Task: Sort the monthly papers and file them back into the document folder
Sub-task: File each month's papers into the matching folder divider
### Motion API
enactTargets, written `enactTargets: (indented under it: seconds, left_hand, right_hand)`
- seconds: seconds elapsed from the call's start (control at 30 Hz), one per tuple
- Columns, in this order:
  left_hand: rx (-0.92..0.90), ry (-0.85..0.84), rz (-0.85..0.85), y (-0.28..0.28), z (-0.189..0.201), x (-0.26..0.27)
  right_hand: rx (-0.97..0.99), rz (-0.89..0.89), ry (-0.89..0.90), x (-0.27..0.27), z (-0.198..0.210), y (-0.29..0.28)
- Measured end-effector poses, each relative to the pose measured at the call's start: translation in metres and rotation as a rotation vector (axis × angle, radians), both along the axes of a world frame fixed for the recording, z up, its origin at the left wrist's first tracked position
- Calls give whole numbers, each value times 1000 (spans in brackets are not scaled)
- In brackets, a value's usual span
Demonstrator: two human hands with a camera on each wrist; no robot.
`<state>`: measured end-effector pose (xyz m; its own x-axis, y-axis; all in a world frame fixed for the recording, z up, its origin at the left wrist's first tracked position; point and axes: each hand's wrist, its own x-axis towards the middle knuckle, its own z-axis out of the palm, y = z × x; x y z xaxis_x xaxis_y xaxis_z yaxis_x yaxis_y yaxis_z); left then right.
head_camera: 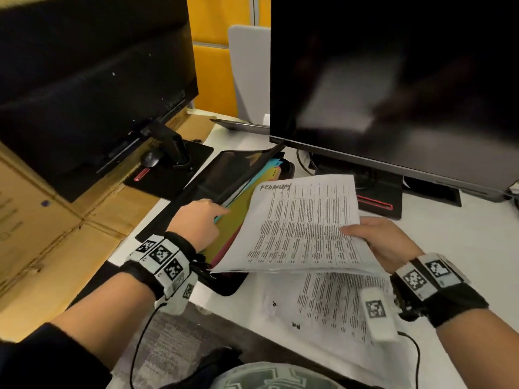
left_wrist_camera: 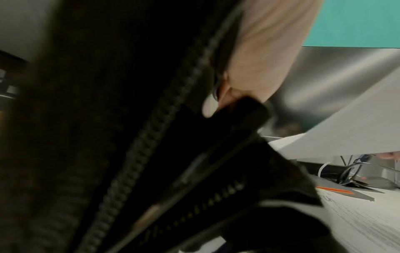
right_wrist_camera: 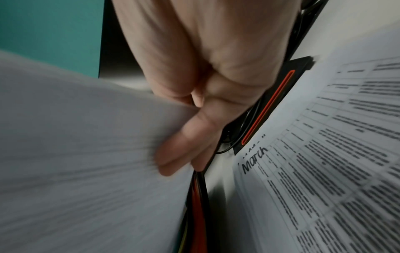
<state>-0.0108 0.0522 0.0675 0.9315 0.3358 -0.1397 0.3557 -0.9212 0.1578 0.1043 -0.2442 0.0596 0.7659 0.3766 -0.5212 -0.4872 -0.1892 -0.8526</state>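
Note:
A black zip document folder [head_camera: 224, 175] lies open on the white desk [head_camera: 463, 237], its coloured dividers [head_camera: 244, 203] fanned out. My left hand [head_camera: 220, 214] reaches into its near edge and grips the dividers and black zip edge [left_wrist_camera: 151, 137]; the fingertips are hidden inside. My right hand [head_camera: 354, 233] pinches the right edge of a printed sheet headed "February" [head_camera: 303, 226], held tilted above the folder's right side. In the right wrist view the thumb and fingers [right_wrist_camera: 179, 154] pinch that blurred sheet [right_wrist_camera: 75, 137]. More printed papers [head_camera: 331, 304] lie flat on the desk underneath, the top one headed "March" [right_wrist_camera: 314, 154].
Two dark monitors stand behind, one at the left [head_camera: 92, 80] and one at the right [head_camera: 393, 80], whose base with a red strip [head_camera: 376, 204] sits just behind the held sheet. A mouse [head_camera: 151, 158] rests at the left stand. Cardboard boxes [head_camera: 42, 234] flank the desk's left edge.

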Motion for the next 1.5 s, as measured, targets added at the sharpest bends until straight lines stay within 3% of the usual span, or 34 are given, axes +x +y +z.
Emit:
enactTargets:
  seconds: [0.17, 0.3, 0.57, 0.73, 0.93, 1.07, 1.37, 1.5]
  left_hand:
    - [-4, 44, -45, 0, 5, 2]
    - [-28, 43, -56, 2, 7, 2]
    - [-16, 80, -64, 0, 3, 1]
    - [36, 117, -108, -4, 3, 4]
    - [38, 167, -135, 0, 11, 7]
    - [33, 246, -179, -1, 19, 9]
    - [88, 286, -226, 2, 23, 9]
    - [99, 267, -187, -4, 19, 9]
  right_hand:
    - [-86, -104, -145, 14, 15, 24]
    - [-146, -80, -238, 7, 20, 31]
    - [-63, 45, -162, -13, 44, 14]
    - [-64, -82, -158, 2, 23, 34]
    - [-259, -106, -461, 3, 4, 41]
    - [-286, -128, -573, -3, -1, 41]
    - [-248, -321, -579, -25, -11, 40]
    - [-228, -296, -595, -40, -18, 53]
